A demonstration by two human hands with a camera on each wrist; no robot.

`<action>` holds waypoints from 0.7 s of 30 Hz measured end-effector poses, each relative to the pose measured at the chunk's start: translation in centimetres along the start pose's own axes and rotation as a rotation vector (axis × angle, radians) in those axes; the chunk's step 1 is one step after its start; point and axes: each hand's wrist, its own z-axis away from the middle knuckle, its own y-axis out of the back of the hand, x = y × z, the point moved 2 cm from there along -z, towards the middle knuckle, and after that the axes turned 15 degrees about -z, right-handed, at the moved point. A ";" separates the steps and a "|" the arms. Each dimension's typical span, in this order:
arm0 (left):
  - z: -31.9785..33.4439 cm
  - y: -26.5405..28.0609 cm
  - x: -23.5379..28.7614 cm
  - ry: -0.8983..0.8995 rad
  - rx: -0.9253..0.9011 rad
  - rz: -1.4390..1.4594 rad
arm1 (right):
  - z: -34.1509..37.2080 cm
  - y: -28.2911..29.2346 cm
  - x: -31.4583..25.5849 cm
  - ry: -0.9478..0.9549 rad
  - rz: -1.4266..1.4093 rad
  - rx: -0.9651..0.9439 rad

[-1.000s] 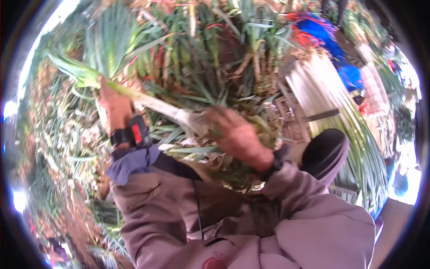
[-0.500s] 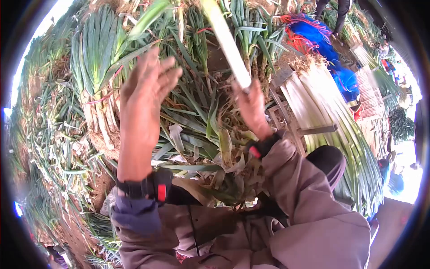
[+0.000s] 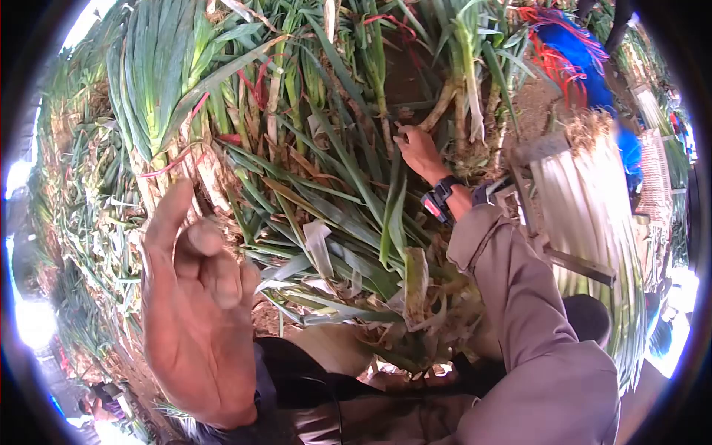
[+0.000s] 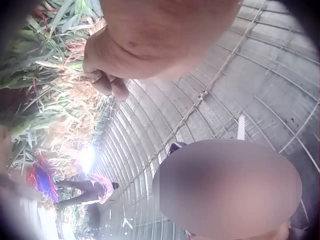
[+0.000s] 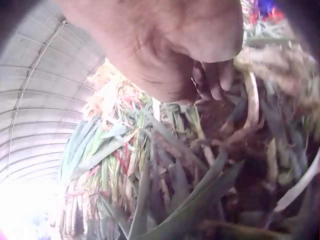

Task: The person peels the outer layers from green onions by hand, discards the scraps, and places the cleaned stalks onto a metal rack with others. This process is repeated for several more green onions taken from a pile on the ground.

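In the head view my left hand (image 3: 200,326) is raised at the lower left, palm up with loosely bent fingers and nothing in it. My right hand (image 3: 420,153) reaches forward over the leek pile, fingers bent downward beside the leek stalks (image 3: 443,104). The right wrist view shows its fingertips (image 5: 215,90) close to a pale bent stalk (image 5: 252,100), with no leek seen in the grip. Below both hands lie loose green leek leaves (image 3: 348,200) and pale peelings (image 3: 317,245). A bundle of untrimmed leeks (image 3: 152,96) tied with red string stands beyond my left hand.
At the right, stripped white leeks (image 3: 586,193) lie stacked in a rack with a metal bar (image 3: 582,265). Blue and red twine (image 3: 571,59) is piled behind them. Another person (image 4: 95,190) bends over in the left wrist view.
The right hand held a white leek half a second ago; that leek is gone from it, and the hand has moved forward. The left hand has drawn back toward the body and turned palm up.
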 end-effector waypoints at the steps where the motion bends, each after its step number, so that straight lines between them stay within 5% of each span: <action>1: -0.2 0.1 -0.3 0.040 0.009 0.036 | -0.6 -1.6 1.2 -0.005 -0.015 -0.009; 5: -1.0 0.6 -0.7 0.071 0.096 0.033 | -1.4 -5.8 5.6 -0.134 0.088 -0.023; 7: -1.4 1.3 -1.0 0.084 0.086 0.061 | -0.8 -5.8 5.5 -0.321 0.307 -0.244; 9: -1.5 1.8 -1.3 0.061 -0.065 0.033 | -1.1 -5.0 4.5 -0.239 0.290 -0.217; 13: -1.3 1.5 -1.2 0.060 -0.114 0.011 | -1.5 -2.5 0.3 -0.271 0.052 -0.283; 15: -0.9 1.5 -1.2 0.093 -0.009 0.017 | -0.7 -1.2 -3.8 -0.276 -0.699 -0.249; 17: -0.4 1.1 -0.9 0.032 -0.072 0.016 | 1.0 2.4 -11.6 -0.164 -0.425 -0.230; 19: 0.0 0.8 -0.4 0.049 0.004 -0.052 | 3.3 1.1 -11.8 -0.053 -0.359 -0.283; 21: 0.0 1.8 -0.4 0.021 -0.179 0.036 | 6.7 0.1 -10.9 -0.182 -0.470 -0.450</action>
